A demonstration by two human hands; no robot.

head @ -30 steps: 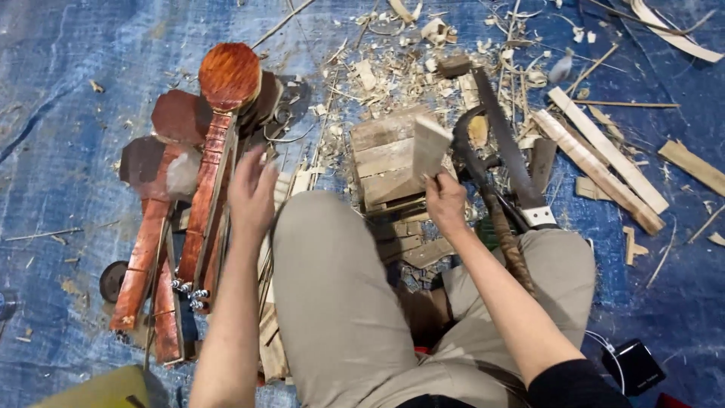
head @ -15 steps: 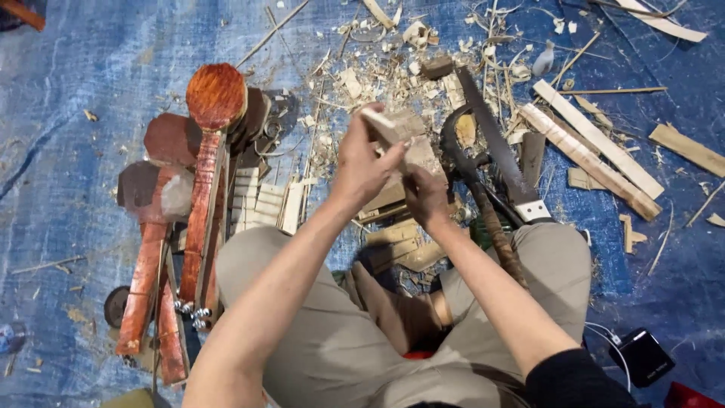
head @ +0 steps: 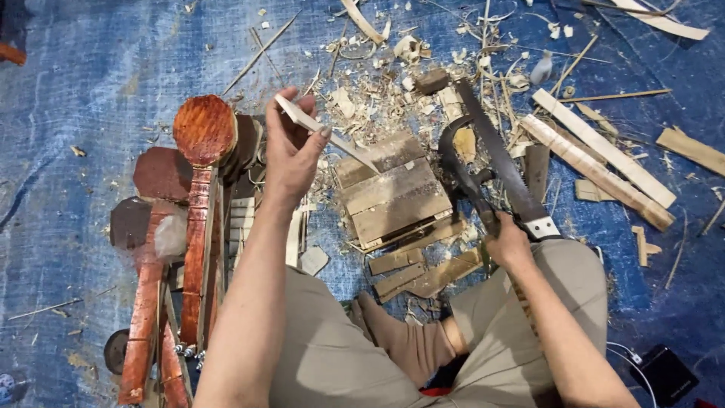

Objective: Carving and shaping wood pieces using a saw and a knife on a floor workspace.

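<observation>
My left hand (head: 293, 155) is raised above the blue tarp and holds a thin pale wooden strip (head: 332, 137) that slants down to the right toward a stack of worn wooden blocks (head: 394, 196). My right hand (head: 510, 243) rests by my right knee, closed around the handle of a dark curved knife (head: 461, 170). A long-bladed cleaver (head: 502, 166) lies just beside that knife. To my left stand reddish-brown carved wooden paddles (head: 198, 196) with rounded heads.
Pale wood shavings and chips (head: 393, 83) litter the tarp beyond the blocks. Long light wooden slats (head: 600, 162) lie at the right. A black phone with a cable (head: 664, 374) sits near my right leg. My bent legs fill the lower middle.
My left hand left my knee, took the pale strip from the block and lifted it to the left. My right hand left the block and dropped to the knife handle.
</observation>
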